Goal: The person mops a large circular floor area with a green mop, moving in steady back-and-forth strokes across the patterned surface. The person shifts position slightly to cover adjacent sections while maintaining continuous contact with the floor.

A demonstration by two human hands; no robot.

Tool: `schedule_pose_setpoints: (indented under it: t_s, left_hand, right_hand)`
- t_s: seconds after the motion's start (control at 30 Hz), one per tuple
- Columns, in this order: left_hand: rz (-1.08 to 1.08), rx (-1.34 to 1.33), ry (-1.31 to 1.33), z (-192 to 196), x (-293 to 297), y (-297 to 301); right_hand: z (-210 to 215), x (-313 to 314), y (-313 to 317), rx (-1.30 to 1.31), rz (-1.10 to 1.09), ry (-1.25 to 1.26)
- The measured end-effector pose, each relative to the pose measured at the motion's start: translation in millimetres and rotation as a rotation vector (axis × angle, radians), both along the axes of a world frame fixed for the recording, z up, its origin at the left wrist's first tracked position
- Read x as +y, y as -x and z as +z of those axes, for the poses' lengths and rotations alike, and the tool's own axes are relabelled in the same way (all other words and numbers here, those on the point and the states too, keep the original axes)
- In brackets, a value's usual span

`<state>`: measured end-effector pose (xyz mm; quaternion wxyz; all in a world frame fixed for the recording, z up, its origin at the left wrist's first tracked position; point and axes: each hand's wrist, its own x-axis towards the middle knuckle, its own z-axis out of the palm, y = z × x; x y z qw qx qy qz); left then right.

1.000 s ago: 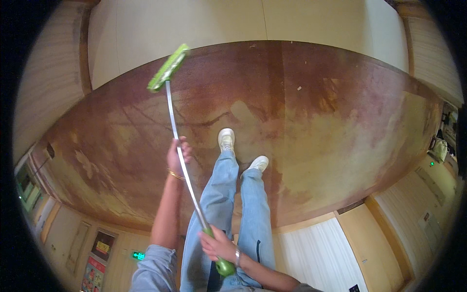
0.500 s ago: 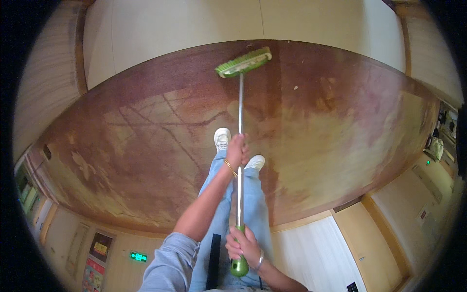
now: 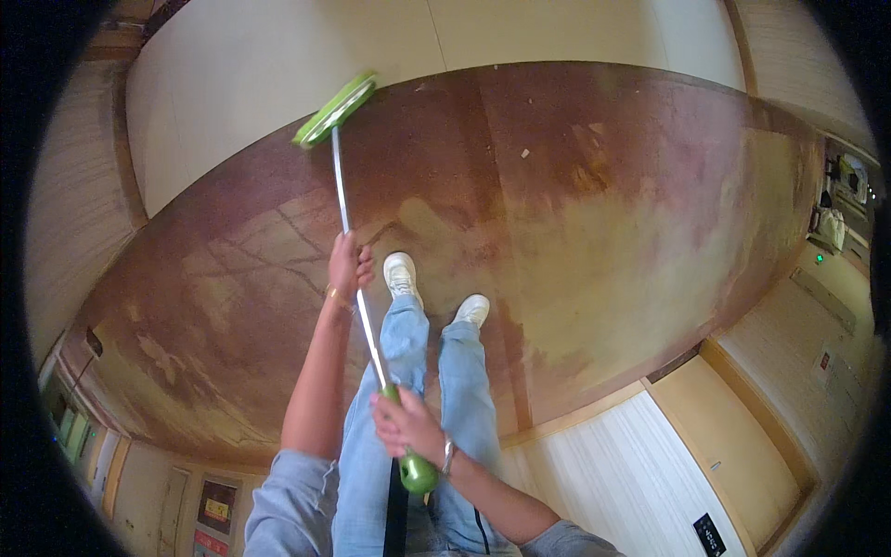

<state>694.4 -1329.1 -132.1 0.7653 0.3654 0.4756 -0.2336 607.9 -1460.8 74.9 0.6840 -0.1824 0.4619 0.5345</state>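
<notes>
A broom with a green head (image 3: 338,110) and a silver pole slants up and left from my body. My left hand (image 3: 347,265) is wrapped round the middle of the pole. Lower down, my right hand (image 3: 408,429) grips the green handle, whose rounded end (image 3: 419,473) sticks out beneath it. The broom head lies at the far left, by the edge where the patterned carpet (image 3: 594,241) meets the pale surface (image 3: 306,56). It is tilted, and whether its bristles touch the carpet I cannot tell. A small pale scrap (image 3: 525,153) lies on the carpet right of the broom.
My white shoes (image 3: 401,278) stand on the carpet below the broom. A wooden door (image 3: 733,446) and a whitish panel (image 3: 613,473) are at the lower right. At the far right edge are a white bag (image 3: 829,227) and some dark items. A long-handled dark object (image 3: 94,343) is at the left.
The broom head has swung left and turned to a steeper slant. Both hands have shifted left with the pole, still holding it. My feet now show farther apart.
</notes>
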Motion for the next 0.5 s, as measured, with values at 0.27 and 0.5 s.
schedule_pose_setpoints:
  t_s: [0.27,0.5]
  left_hand:
    - [-0.219,0.063,0.149,35,-136,-2]
    - [-0.108,0.055,0.023,46,-66,53]
  right_hand:
    - [49,-50,11,0.100,-0.209,0.187]
    - [60,-42,39,0.096,-0.046,0.083]
